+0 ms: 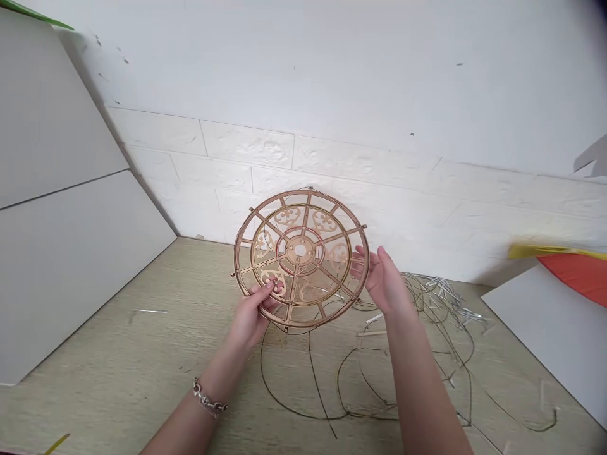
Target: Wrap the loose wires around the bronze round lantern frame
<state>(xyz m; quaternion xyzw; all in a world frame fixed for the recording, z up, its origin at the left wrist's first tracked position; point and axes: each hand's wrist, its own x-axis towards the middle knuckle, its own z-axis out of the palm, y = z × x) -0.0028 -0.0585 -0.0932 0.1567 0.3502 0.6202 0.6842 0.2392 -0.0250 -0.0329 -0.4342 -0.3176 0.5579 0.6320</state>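
A round, gold-brown openwork frame [300,251] with spokes, concentric rings and heart-shaped scroll ornaments is held up, tilted, above the table. My left hand [253,309] grips it at the lower left, thumb in front of the rim and fingers behind. At the right side is my right hand [384,281], its fingers apart and partly behind the rim, the thumb pointing up. Whether those fingers touch the frame is hard to see. Thin dark wires [348,414] curve across the table below the frame.
A tangle of wires and short white sticks [446,291] lies on the right of the wooden table [118,354]. White panels stand at the left [85,253] and right [545,335], the latter beside a red-orange piece [576,277]. A white brick-patterned wall [246,142] closes the back.
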